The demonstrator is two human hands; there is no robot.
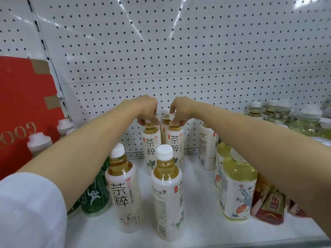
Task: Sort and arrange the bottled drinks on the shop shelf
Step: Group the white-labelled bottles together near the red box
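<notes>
Two white-label tea bottles sit at the far middle of the shelf [197, 221], side by side and close to the pegboard back [161, 51]: left rear bottle [151, 147] and right rear bottle [174, 145], labels facing out, with a third of the same kind just visible behind them. Each is held by its cap, likely so the body can be turned or nudged into line without blocking the label. Left hand [146, 109] is arched over the left rear bottle, fingertips curled down and pinching the white cap. Right hand [179, 110] mirrors it, fingers clamped round the cap of the right rear bottle. Both forearms are stretched forward over the near rows, wrists bent downward. Two matching bottles stand nearer: near left bottle [123, 190] label-forward, near right bottle [167, 194] rotated so its label faces partly sideways; that one probably still needs turning. So a two-wide column of this tea looks to be forming, far to near. Right of it: a yellow floral-label bottle [238, 190] and a red-brown carton drink [268, 208] under the right forearm. Left: a green bottle [95, 194] and a red cardboard box [23, 108].
</notes>
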